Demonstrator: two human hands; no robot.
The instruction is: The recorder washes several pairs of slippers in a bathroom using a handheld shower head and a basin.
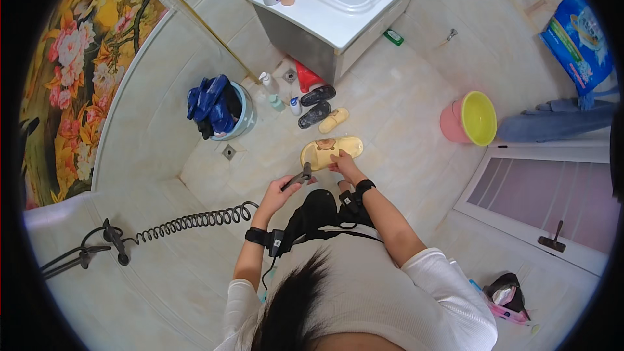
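Observation:
My left hand (pixel 279 196) is wrapped around a dark handheld spray nozzle (pixel 303 174), its head close to the near edge of a yellow slipper. A coiled black hose (pixel 195 223) runs leftward from behind my left wrist. My right hand (pixel 348 165) grips that yellow slipper (pixel 352 145) by its near side, thumb on top. The slipper has a bear face on its strap and its sole faces sideways across the view. Just beyond it on the tiled floor lies another yellow slipper (pixel 334 120), beside a pair of black slippers (pixel 315 115).
A light-blue bucket (pixel 248 112) heaped with dark-blue cloth stands left. Several pump bottles (pixel 295 106) are near a floor drain (pixel 229 152). Ahead is a washbasin cabinet (pixel 302 34). At right are a pink bucket (pixel 449 122) with a yellow basin (pixel 479 118) and a white door (pixel 487 195).

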